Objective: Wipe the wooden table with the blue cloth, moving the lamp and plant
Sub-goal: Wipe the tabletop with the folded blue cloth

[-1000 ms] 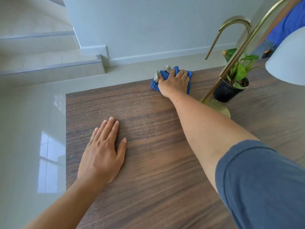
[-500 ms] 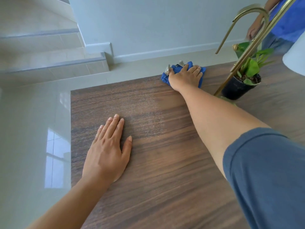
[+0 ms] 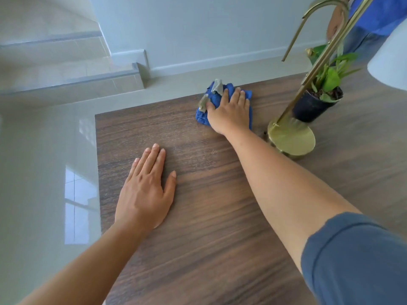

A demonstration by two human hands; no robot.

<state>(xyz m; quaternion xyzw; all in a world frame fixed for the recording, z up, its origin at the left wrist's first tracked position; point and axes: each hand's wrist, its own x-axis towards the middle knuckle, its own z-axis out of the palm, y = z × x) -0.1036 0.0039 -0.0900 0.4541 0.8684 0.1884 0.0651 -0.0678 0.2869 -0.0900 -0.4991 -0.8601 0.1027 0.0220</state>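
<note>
Cloth (image 3: 214, 100): right hand (image 3: 229, 113) presses it, fingers spread flat.
Left hand (image 3: 145, 192): flat, fingers together.
Risk: wiping arm may knock lamp (image 3: 290, 137).

Right hand (image 3: 229, 111) draws blue cloth (image 3: 214, 100) back from far table edge toward body, cloth more bunched now. Lamp base (image 3: 291, 138) back in full view right of wrist. Left hand unmoved.

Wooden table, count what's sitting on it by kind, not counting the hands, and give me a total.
Crumpled blue cloth with grey tags, under the right hand: 1
Brass lamp with round base: 1
Green plant in dark pot: 1
Total: 3
The left hand rests flat on the brown wooden table.
</note>
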